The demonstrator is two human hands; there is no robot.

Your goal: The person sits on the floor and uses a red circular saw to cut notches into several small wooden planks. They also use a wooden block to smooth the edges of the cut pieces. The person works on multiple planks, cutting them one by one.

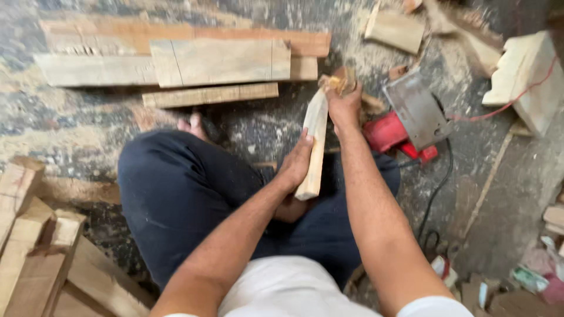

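— Wood everywhere on this floor. What's in the person's grip?

— 1 pale wooden piece, long and narrow, held over the lap of the dark trousers. Both hands are on it. The left hand is closed around the lower half, thumb pressed on the near face. The right hand is clenched over the top end, and it seems to hold a scrap of brownish sandpaper or cloth against that end; I can't tell which it is.

— Which way does the piece run?

— Its long axis goes nearly straight away from the body, tilted a little to the right at the far end. The near end points back toward the lap, just below the left hand; the far end points toward the planks lying flat on the dusty floor.

— So which hand is nearer the end being touched?

— The right, sitting directly on the far tip. The left is lower down the shaft, closer to the body.

— Anything else close by?

— 1 red power saw with a grey base plate rests on the floor just right of the right hand, its black cord trailing toward the viewer. Offcuts are stacked at the left.
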